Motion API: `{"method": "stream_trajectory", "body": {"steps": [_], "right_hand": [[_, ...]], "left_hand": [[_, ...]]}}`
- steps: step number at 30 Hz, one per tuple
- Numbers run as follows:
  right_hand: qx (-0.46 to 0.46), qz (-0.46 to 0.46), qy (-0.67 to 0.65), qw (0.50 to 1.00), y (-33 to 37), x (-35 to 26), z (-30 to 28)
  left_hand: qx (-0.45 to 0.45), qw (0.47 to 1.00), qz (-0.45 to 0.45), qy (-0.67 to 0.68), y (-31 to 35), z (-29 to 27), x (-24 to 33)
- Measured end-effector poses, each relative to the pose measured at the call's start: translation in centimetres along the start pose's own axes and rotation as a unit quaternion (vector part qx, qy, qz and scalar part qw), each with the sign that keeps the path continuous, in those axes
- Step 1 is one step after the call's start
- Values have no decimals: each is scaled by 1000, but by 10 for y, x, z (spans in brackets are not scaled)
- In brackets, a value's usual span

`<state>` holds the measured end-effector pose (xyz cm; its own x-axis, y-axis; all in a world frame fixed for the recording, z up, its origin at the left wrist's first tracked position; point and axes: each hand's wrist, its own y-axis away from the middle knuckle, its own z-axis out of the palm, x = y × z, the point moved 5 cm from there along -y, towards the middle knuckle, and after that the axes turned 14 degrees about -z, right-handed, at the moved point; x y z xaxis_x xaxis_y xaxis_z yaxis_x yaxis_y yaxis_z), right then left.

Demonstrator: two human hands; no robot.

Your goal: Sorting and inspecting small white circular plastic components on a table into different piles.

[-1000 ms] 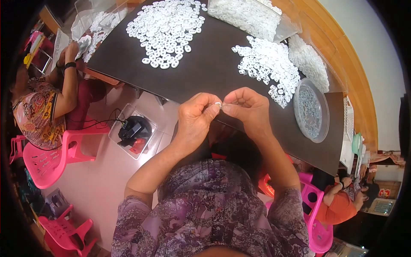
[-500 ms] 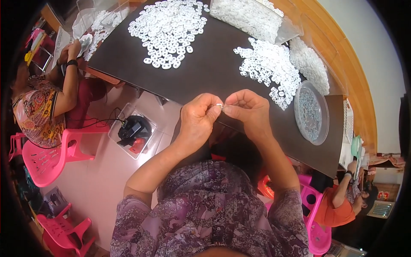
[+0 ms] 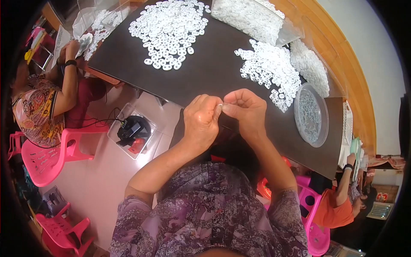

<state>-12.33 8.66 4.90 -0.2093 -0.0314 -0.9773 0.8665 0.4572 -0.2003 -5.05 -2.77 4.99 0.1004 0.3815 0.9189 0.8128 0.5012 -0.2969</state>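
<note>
My left hand (image 3: pixel 202 118) is closed, pinching a small white plastic piece (image 3: pixel 220 105) between thumb and forefinger. Against that piece come the thumb and forefinger of my right hand (image 3: pixel 245 109), pressed together; whatever they pinch is too small and covered to make out. Both hands meet just over the near edge of the dark table (image 3: pixel 216 64). Beyond them to the right lies a heap of small white plastic pieces (image 3: pixel 272 64). Farther left is a pile of white oval pieces with two holes (image 3: pixel 169 34). A round clear tub (image 3: pixel 324 128) holds many small silvery metal parts, perhaps screws.
Clear bins of white pieces (image 3: pixel 248 21) stand at the back right. At left a person in a patterned top (image 3: pixel 40 107) works at the table; another in orange (image 3: pixel 336 210) is at right. Pink chairs (image 3: pixel 47 160) and a clear box with a black device (image 3: pixel 132 130) are on the floor.
My left hand has rolled over, its back turning more upward and its fingers curling further around the white piece. My right hand keeps its pinch and has shifted very slightly left.
</note>
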Motion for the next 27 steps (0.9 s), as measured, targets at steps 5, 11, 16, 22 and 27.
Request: {"method": "stream_trajectory", "body": {"steps": [5,11,16,22,27], "right_hand": [[-6,-19,37,999,-6,-1,3],[-51,-42,31,997,-4,-5,5],[-50,-56,31,997,-6,-7,5],[-39,-91,103,990,-3,1,5],[-18,-163,170,972,0,9,5]], "left_hand": [[-12,980,-134,145,1,7,-24],[-91,906,-282,303,-2,9,-31],[-94,897,-296,314,-4,10,-30],[-59,915,-280,286,-2,13,-27],[-31,927,-261,266,1,18,-29]]}}
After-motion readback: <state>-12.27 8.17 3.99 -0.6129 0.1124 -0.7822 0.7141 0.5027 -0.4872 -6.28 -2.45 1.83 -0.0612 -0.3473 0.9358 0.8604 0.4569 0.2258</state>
